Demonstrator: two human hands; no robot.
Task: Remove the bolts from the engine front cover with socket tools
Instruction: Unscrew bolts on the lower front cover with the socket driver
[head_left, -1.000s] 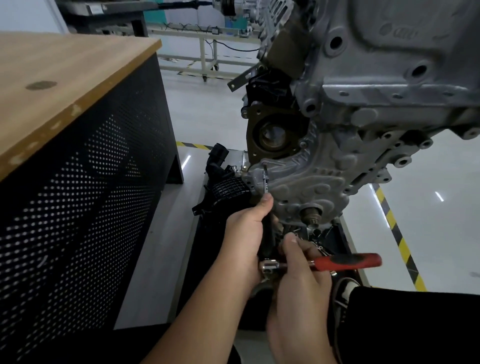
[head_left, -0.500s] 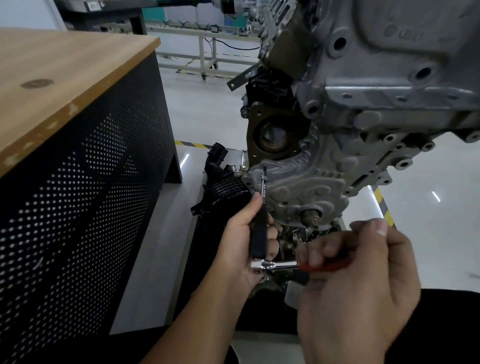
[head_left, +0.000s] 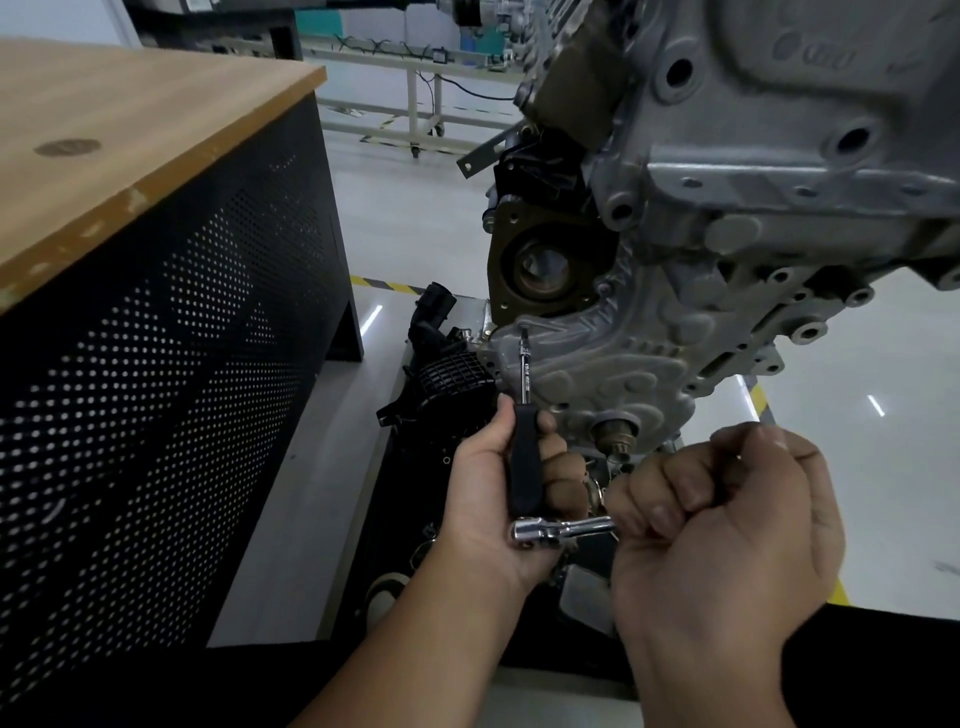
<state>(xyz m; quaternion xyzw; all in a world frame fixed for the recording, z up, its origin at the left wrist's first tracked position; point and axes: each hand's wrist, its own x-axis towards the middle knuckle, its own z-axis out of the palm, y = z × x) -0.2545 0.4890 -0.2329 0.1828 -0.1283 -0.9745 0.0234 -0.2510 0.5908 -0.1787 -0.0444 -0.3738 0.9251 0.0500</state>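
Your left hand (head_left: 498, 499) is wrapped around the black grip of the extension (head_left: 524, 415), fingers curled round it and thumb up along its left side. The extension stands nearly upright, its thin steel shaft rising from the grip to a tip seated against the left edge of the cover (head_left: 613, 374) — the bolt itself is too small and hidden by the tip to make out. At the bottom of the grip, the chrome head of the ratchet (head_left: 556, 531) sits at the heel of your left palm, with its shank running off to the right.

Your right hand (head_left: 727, 525) is closed in a fist round the ratchet's handle, which is hidden inside the fingers; the knuckles face you and the thumb lies on top. The 2 hands are just beside each other, almost touching at the ratchet head.

The cover is the grey ribbed casting low on the engine (head_left: 779, 156), which hangs tilted above it. A round shaft stub (head_left: 615, 434) pokes out of the cover just above your right knuckles. To your left stands a workbench (head_left: 130, 156) — wood top, black perforated side. Black parts (head_left: 447, 374) lie under the engine.
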